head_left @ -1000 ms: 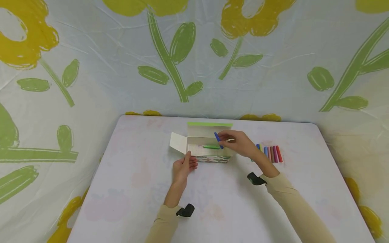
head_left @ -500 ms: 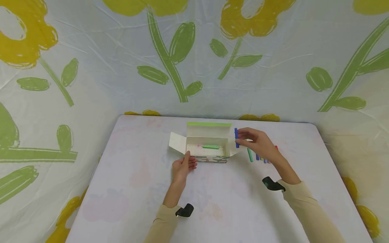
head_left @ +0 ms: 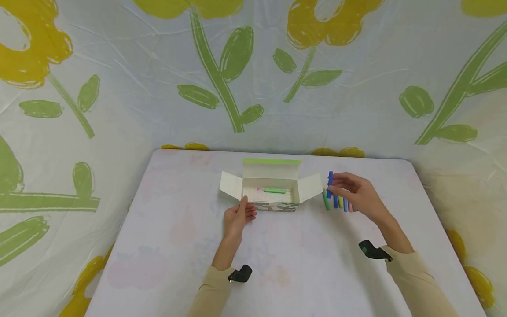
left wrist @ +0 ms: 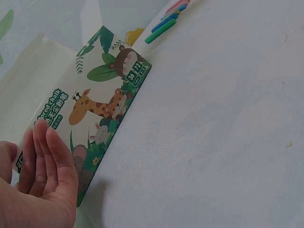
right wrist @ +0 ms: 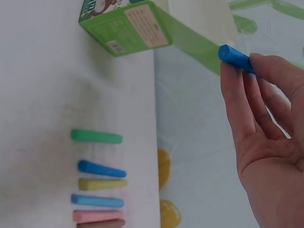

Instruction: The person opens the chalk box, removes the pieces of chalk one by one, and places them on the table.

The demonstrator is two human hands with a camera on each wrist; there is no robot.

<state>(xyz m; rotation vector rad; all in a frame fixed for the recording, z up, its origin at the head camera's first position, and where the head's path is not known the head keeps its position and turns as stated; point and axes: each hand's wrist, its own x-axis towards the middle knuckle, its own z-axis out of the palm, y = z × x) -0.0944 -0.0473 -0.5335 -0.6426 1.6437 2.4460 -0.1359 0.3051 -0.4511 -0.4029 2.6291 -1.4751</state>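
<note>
An open cardboard chalk box (head_left: pixel 277 207) stands mid-table, with a green chalk stick (head_left: pixel 274 191) lying inside. At its front left corner my left hand (head_left: pixel 235 222) holds the wall, thumb over the edge and fingers along the printed front. Between thumb and fingertips, my right hand (head_left: pixel 358 193) pinches a blue chalk stick (right wrist: pixel 236 58). That stick is raised right of the box, near a row of chalk lying on the table. In the right wrist view a green chalk stick (right wrist: pixel 97 137) heads the row. The right hand hides part of the row in the head view.
Also in the row are a dark blue chalk stick (right wrist: pixel 101 168), a yellow chalk stick (right wrist: pixel 103 184) and several others. The box's right flap (head_left: pixel 310 188) and left flap (head_left: pixel 231 185) spread outward. A flower-printed cloth (head_left: pixel 158 66) hangs behind the table.
My right hand has moved right, from above the box to beside the chalk row, with the blue chalk stick still pinched. The box's right flap now shows fully. My left hand has stayed put.
</note>
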